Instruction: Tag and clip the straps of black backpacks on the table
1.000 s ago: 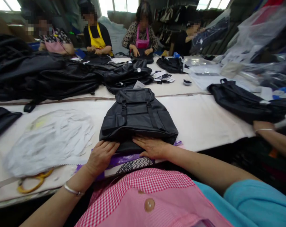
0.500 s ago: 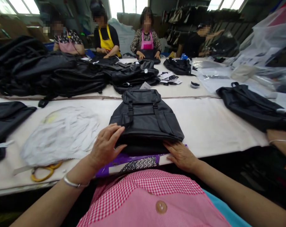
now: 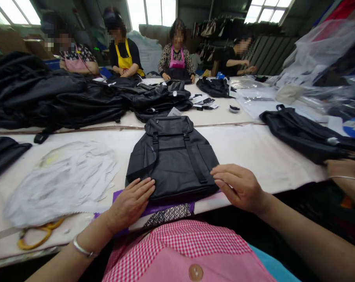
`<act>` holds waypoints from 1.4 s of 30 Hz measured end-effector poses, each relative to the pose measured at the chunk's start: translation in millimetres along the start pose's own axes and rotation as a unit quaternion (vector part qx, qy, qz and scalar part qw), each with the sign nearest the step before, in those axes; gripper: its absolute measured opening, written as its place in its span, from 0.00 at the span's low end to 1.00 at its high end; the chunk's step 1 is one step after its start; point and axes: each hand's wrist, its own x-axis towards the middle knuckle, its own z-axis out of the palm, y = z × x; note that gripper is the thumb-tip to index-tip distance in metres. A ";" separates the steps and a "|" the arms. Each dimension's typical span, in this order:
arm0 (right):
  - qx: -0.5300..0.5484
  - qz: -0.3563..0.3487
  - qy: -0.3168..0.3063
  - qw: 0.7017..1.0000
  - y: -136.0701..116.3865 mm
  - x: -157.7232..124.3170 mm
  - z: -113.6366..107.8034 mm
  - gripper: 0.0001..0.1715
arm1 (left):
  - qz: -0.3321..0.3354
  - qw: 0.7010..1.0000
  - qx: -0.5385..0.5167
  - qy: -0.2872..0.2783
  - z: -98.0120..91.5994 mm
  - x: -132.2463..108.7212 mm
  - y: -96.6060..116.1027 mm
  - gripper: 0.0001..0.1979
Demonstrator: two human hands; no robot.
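Note:
A black backpack lies flat in front of me, its two strap buckles facing up and its flap end pointing away. My left hand rests on its near left corner, fingers stretched out. At the near right edge is my right hand, raised a little, with the fingers slightly curved and the thumb apart; nothing shows in it. Purple plastic and a patterned strip stick out at the table edge under the bag. A white paper tag shows at the bag's far end.
White crumpled sheets and yellow-handled scissors lie at left. Black bags are heaped at the far left. Another black bag lies at right, with a person's hand beside it. Several people stand across the table.
The backpack's near edge has come down flat. My right hand has come out from beneath it and risen to its right side; my left hand now lies on the near left corner.

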 end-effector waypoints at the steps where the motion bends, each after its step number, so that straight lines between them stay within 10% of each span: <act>1: -0.017 -0.004 0.011 1.000 -5.8 11.5 0.5 0.17 | -0.004 1.000 0.009 0.000 -1.4 0.8 1.7 0.24; 10: -0.077 0.004 -0.259 0.963 11.5 2.1 98.4 0.51 | 0.004 0.997 0.073 0.026 3.5 -3.5 -1.6 0.24; 22: -0.150 0.079 -0.192 0.967 -38.5 32.6 111.1 0.58 | 0.034 0.996 0.081 -0.004 -33.2 19.3 -12.8 0.23; 26: -0.170 0.075 -0.172 0.967 -29.2 31.8 117.3 0.47 | 0.032 0.998 0.045 -0.023 -51.1 34.9 -20.3 0.24; 32: -0.078 0.111 -0.088 0.987 -2.9 76.8 49.4 0.31 | -0.047 0.979 0.029 0.199 -93.7 54.9 -30.1 0.23; 38: -0.093 0.141 -0.036 0.985 21.7 156.9 -30.8 0.13 | -0.347 0.816 -0.171 0.430 -67.3 54.1 -53.7 0.20; 42: -0.114 0.153 -0.008 0.982 29.4 186.5 -44.8 0.10 | -0.548 0.521 -0.576 0.310 -10.9 62.4 -56.8 0.16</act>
